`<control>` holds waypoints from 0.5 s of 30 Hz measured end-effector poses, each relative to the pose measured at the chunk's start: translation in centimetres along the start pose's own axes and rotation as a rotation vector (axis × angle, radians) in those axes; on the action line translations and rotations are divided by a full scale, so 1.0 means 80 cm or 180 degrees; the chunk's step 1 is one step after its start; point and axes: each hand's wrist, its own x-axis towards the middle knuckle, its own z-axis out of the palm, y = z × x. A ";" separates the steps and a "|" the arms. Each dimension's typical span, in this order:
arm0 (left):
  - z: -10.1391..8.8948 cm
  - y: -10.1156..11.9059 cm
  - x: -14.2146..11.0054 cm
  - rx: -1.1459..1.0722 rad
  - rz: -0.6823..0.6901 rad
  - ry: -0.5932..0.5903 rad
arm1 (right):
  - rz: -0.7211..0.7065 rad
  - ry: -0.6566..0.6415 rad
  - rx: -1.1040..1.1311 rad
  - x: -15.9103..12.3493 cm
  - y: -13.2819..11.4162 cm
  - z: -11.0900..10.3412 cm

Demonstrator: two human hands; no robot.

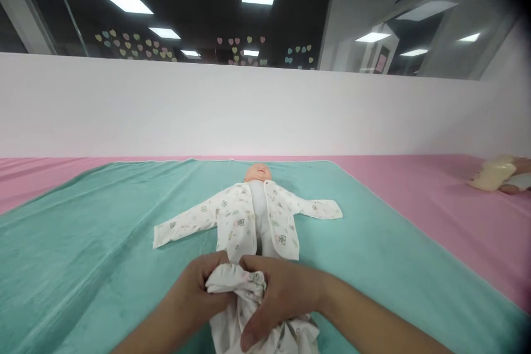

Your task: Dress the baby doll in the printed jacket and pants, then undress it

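Printed garment [232, 329] bunched in both hands

The left hand [207, 287] pinches its rolled edge; the right hand's [286, 287] fingers grasp the folds. Gathering the cloth seems the step in hand; the next move likely calls for a steady two-handed grip. Soft and crumpled, it sits before the smooth-headed doll [258, 171], whose jacket [236, 224] spreads over a plush teal blanket [373, 254].
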 end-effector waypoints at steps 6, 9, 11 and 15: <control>0.001 0.000 0.001 -0.0503 -0.0115 0.0511 | 0.0155 -0.0408 0.0127 0.000 -0.016 0.013; 0.000 0.005 0.004 -0.0706 -0.0414 0.0226 | 0.0221 -0.0010 0.0459 0.002 -0.007 0.012; -0.001 0.008 0.006 -0.0850 -0.0626 0.0065 | 0.0197 0.0233 0.0826 0.005 -0.001 0.011; -0.005 0.008 0.006 -0.1185 -0.0731 -0.0187 | 0.0051 0.0202 0.1450 0.007 0.004 0.012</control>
